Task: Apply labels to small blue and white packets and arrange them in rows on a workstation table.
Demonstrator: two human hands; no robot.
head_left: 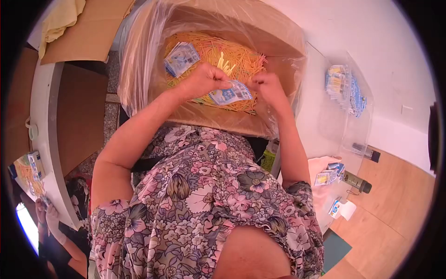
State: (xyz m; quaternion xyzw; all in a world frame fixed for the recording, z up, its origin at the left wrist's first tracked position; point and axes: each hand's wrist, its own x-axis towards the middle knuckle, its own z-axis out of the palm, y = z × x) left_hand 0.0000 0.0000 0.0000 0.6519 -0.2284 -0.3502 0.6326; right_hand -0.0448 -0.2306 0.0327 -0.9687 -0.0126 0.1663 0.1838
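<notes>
The left hand (207,79) pinches a blue-and-white packet (232,93); the right hand (270,88) curls beside it, grip unclear.

Counted at the work position: two bare hands, the left hand (206,76) and the right hand (270,88), one packet (231,94) between them, one cardboard box (284,69) with one clear liner (137,60) beneath them, and one bundle of packets (182,59) just left of the left hand, seemingly several but too overlapped to number. Right of the right hand: one clear bin (332,121), and, nearer the body, one pink cloth (318,166), two cylindrical devices (357,182) and one open carton (344,210). Well left of the left hand: one upright carton (34,165).
</notes>
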